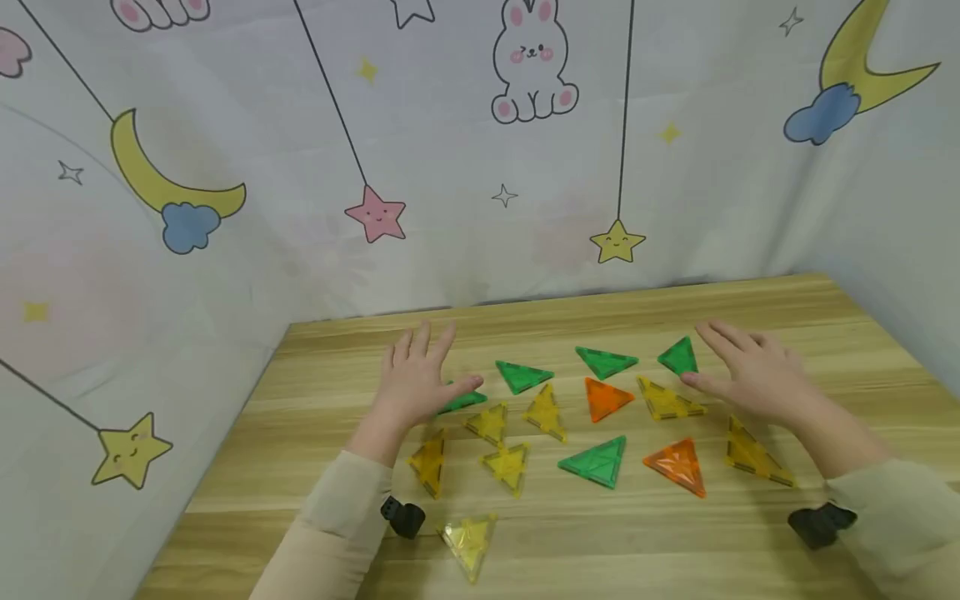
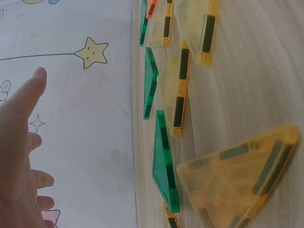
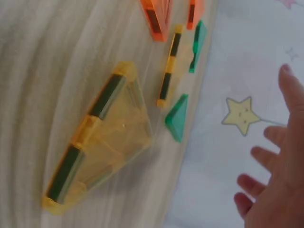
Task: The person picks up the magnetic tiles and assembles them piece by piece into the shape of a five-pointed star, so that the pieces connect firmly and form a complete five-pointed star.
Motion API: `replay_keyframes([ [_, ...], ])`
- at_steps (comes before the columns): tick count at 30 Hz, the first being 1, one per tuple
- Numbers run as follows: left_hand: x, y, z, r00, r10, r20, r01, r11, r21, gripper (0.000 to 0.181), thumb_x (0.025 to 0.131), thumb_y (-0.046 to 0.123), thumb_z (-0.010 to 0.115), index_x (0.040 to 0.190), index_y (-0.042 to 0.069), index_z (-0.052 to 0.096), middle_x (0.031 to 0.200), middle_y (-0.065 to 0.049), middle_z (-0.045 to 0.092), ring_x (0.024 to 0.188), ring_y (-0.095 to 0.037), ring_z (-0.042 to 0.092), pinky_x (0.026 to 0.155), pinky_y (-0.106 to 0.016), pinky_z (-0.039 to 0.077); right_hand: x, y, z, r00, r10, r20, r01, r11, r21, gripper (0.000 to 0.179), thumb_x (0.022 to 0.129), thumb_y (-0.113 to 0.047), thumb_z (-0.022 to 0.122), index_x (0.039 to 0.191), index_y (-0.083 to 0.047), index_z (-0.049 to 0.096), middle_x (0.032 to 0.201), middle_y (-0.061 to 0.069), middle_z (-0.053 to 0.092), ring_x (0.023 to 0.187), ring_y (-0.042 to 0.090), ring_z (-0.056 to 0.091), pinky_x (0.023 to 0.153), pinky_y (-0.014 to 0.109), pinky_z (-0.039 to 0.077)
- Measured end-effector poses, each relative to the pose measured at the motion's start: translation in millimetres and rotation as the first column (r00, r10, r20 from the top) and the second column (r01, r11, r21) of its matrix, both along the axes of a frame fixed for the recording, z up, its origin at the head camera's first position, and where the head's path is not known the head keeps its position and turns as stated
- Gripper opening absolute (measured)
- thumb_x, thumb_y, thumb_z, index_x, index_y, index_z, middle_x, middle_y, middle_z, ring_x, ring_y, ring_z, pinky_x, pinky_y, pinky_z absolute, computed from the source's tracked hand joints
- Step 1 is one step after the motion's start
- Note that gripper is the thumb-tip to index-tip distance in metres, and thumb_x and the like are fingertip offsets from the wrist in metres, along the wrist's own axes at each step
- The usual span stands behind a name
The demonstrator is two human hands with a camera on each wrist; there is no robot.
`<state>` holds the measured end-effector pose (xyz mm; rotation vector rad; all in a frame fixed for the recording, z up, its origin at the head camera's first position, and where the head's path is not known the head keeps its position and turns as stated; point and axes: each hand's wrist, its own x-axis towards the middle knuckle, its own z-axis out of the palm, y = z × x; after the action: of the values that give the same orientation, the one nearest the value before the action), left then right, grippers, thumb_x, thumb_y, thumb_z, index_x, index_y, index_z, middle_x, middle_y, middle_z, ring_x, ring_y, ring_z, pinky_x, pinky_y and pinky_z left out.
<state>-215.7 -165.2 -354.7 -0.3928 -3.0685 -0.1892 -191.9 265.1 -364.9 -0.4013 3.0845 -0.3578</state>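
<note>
Translucent triangular magnetic tiles lie flat and spread out in green, yellow and orange. My left hand [image 1: 411, 379] is held above the table's left part, fingers spread, holding nothing. Its thumb partly hides a green tile [image 1: 465, 398], and a dark yellow tile [image 1: 430, 465] lies beside the wrist. On the other side, my right hand [image 1: 757, 375] is also raised with fingers extended and nothing in it. Nearest to it are a green tile [image 1: 678, 357], a yellow tile [image 1: 663, 400] and a long yellow tile [image 1: 750, 454]. Both wrist views show the hands apart from the tiles.
Between the hands lie more tiles, among them an orange tile [image 1: 606, 400] and a green tile [image 1: 597, 462]. A pale yellow tile [image 1: 469, 543] lies closest to the front. Behind the wooden table [image 1: 360, 333] hangs a white patterned cloth [image 1: 450, 150], which also covers the sides.
</note>
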Motion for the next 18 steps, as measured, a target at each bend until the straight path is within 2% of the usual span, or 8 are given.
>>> replay_keyframes([
  [4, 9.3, 5.6, -0.5, 0.998, -0.062, 0.0, 0.062, 0.997, 0.051, 0.093, 0.08, 0.073, 0.046, 0.152, 0.025, 0.013, 0.155, -0.015, 0.011, 0.137, -0.041, 0.013, 0.105, -0.06, 0.012, 7.0, -3, -5.6, 0.995, 0.094, -0.03, -0.096, 0.992, -0.087, 0.083, 0.087, -0.056, 0.056, 0.146, -0.003, 0.03, 0.143, 0.026, 0.032, 0.115, 0.056, 0.032, 0.084, 0.07, 0.028],
  [9, 20.2, 8.2, -1.8, 0.99, -0.137, 0.037, 0.131, 0.984, 0.124, 0.093, 0.079, 0.065, 0.059, 0.152, 0.025, 0.015, 0.155, -0.011, 0.013, 0.136, -0.041, 0.017, 0.103, -0.063, 0.013, 15.8, -6, -11.9, 0.984, 0.174, -0.026, -0.176, 0.968, -0.179, 0.079, 0.084, -0.049, 0.064, 0.141, -0.001, 0.038, 0.138, 0.029, 0.038, 0.118, 0.055, 0.033, 0.089, 0.068, 0.026],
  [13, 27.9, 5.9, -7.0, 0.978, -0.193, 0.083, 0.179, 0.972, 0.15, 0.095, 0.077, 0.06, 0.065, 0.151, 0.027, 0.016, 0.154, -0.006, 0.018, 0.133, -0.039, 0.024, 0.1, -0.064, 0.016, 22.3, -9, -19.0, 0.976, 0.216, -0.025, -0.216, 0.957, -0.194, 0.079, 0.081, -0.048, 0.068, 0.138, 0.0, 0.042, 0.135, 0.028, 0.042, 0.117, 0.051, 0.036, 0.089, 0.065, 0.028],
  [18, 35.1, 2.9, -15.2, 0.964, -0.249, 0.091, 0.229, 0.956, 0.183, 0.095, 0.074, 0.054, 0.073, 0.15, 0.026, 0.024, 0.15, -0.002, 0.03, 0.128, -0.037, 0.031, 0.094, -0.057, 0.025, 30.4, -9, -26.5, 0.966, 0.254, -0.044, -0.258, 0.945, -0.199, 0.074, 0.079, -0.047, 0.07, 0.134, -0.002, 0.05, 0.13, 0.024, 0.049, 0.113, 0.046, 0.04, 0.087, 0.061, 0.032],
])
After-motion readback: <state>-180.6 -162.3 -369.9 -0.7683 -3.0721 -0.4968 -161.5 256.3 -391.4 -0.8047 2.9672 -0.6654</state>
